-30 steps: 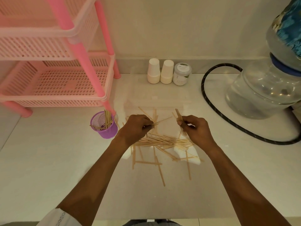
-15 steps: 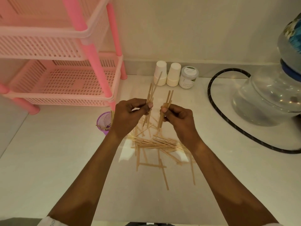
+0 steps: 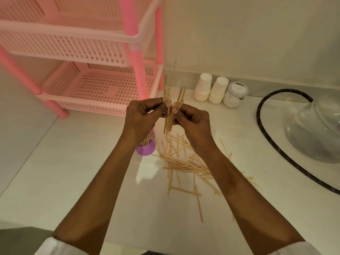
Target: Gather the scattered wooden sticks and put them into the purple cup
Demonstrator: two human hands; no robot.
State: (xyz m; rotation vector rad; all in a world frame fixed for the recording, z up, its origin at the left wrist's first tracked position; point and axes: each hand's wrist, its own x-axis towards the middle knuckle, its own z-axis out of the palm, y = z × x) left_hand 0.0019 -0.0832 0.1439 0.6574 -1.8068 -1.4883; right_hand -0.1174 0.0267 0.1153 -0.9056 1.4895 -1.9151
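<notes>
My left hand (image 3: 142, 116) and my right hand (image 3: 191, 120) meet above the counter, and each pinches a small upright bundle of wooden sticks (image 3: 168, 122). The two bundles touch between my fingertips. Several more thin wooden sticks (image 3: 181, 165) lie scattered in a loose pile on the white counter below my right wrist. The purple cup (image 3: 146, 149) stands just left of the pile, partly hidden under my left wrist, with sticks poking out of it.
A pink two-tier plastic rack (image 3: 95, 89) stands at the back left. Two white paper cups (image 3: 210, 88) and a small lidded jar (image 3: 235, 94) sit against the wall. A black hose (image 3: 265, 137) curves round a large clear water bottle (image 3: 312, 129) at the right.
Both hands lifted sticks off the pile, turned them upright and brought the two bundles together. The view shifted, so the cup is now under my left wrist.
</notes>
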